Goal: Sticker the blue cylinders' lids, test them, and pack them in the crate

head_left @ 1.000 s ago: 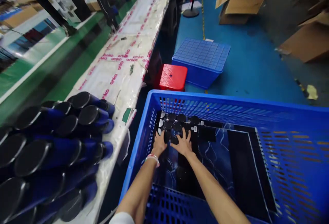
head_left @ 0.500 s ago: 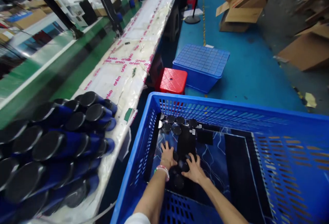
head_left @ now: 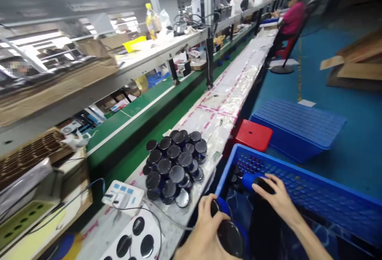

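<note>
My left hand (head_left: 209, 226) is closed around dark-topped blue cylinders (head_left: 230, 237) at the near left rim of the blue crate (head_left: 298, 176). Over the crate's inside, my right hand (head_left: 276, 196) grips a blue cylinder with a black end (head_left: 264, 184), fingers on its black end. A stacked group of similar black-topped cylinders (head_left: 177, 172) stands on the plastic-covered bench to the left of the crate. A few more dark cylinders (head_left: 236, 176) show in the crate's far left corner.
A red stool (head_left: 253, 134) and a lidded blue bin (head_left: 298, 128) stand beyond the crate. On the bench (head_left: 221, 92) lie a white power strip (head_left: 123, 197) and a white sheet with black discs (head_left: 139, 240). A person (head_left: 294, 19) sits far down the bench.
The view has swung left and up. Both hands have risen from the crate's bottom with cylinders in them, my left hand moving to the crate's left rim.
</note>
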`<action>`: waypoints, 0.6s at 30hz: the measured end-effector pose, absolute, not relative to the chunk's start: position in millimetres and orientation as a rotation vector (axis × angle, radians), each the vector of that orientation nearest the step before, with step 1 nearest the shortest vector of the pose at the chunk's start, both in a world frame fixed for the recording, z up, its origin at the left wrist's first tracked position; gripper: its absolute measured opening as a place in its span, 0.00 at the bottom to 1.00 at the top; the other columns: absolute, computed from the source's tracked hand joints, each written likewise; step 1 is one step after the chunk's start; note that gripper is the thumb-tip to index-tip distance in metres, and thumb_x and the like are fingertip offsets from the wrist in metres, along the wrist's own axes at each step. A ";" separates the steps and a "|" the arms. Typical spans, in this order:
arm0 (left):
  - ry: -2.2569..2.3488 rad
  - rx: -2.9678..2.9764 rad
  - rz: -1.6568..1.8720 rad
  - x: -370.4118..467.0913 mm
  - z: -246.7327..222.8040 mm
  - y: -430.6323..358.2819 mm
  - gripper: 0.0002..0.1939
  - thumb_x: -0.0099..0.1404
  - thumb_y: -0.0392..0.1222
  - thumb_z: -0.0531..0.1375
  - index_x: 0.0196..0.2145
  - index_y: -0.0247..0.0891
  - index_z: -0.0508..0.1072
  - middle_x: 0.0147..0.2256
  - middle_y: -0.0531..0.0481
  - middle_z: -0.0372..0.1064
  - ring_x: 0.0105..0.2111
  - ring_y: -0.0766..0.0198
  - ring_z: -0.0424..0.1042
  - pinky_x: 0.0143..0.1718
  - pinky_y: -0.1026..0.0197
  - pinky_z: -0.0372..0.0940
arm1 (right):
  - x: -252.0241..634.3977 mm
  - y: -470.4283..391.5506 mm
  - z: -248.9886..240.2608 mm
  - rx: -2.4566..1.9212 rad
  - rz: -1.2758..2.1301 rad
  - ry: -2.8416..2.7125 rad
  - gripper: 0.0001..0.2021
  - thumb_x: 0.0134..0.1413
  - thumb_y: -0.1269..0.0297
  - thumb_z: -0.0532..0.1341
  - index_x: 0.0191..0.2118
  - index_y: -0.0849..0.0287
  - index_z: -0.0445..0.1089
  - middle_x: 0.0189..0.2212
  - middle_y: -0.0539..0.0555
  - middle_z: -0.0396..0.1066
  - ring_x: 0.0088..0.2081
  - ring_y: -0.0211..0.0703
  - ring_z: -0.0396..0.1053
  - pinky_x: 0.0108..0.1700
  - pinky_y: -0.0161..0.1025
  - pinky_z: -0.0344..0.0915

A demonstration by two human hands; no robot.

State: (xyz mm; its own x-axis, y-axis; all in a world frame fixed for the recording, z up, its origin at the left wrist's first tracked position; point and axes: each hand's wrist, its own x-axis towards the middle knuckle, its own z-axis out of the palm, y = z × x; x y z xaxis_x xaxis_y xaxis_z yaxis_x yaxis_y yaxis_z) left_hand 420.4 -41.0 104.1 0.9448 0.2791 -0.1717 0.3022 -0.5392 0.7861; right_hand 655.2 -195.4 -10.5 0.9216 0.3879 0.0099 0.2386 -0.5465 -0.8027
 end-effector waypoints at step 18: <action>0.571 2.700 -0.128 296.3 127.6 253.6 0.33 0.34 0.48 0.72 0.42 0.45 0.74 0.58 0.45 0.52 0.60 0.40 0.46 0.54 0.42 0.60 | 636.5 -48.2 133.8 -2.026 0.229 -0.895 0.23 0.36 0.46 0.66 0.39 0.54 0.74 0.53 0.57 0.58 0.47 0.51 0.67 0.36 0.36 0.72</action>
